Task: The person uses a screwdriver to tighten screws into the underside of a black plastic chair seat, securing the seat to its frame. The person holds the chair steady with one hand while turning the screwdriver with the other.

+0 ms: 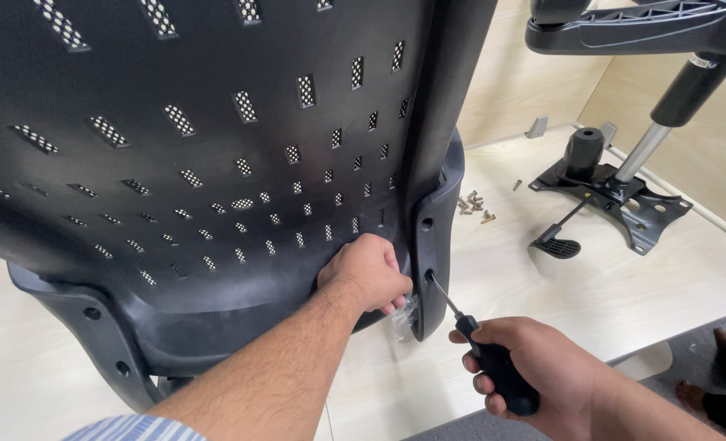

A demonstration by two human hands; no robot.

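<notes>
On floor, 1 chair back point(216, 163), 1 screwdriver point(485, 351), 2 hands: left hand point(368, 273), right hand point(542, 371).

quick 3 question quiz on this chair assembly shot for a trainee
1. True or false: the right hand holds a screwdriver whose tip sits at a hole in the black bracket.
2. What does the left hand rest on: A) chair back, B) seat mechanism plate, C) loose screws?
3. Where do the loose screws lie relative to the bracket?

Key
1. True.
2. A, at its lower edge beside the bracket.
3. On the floor to its right, between it and the seat mechanism plate.
</notes>
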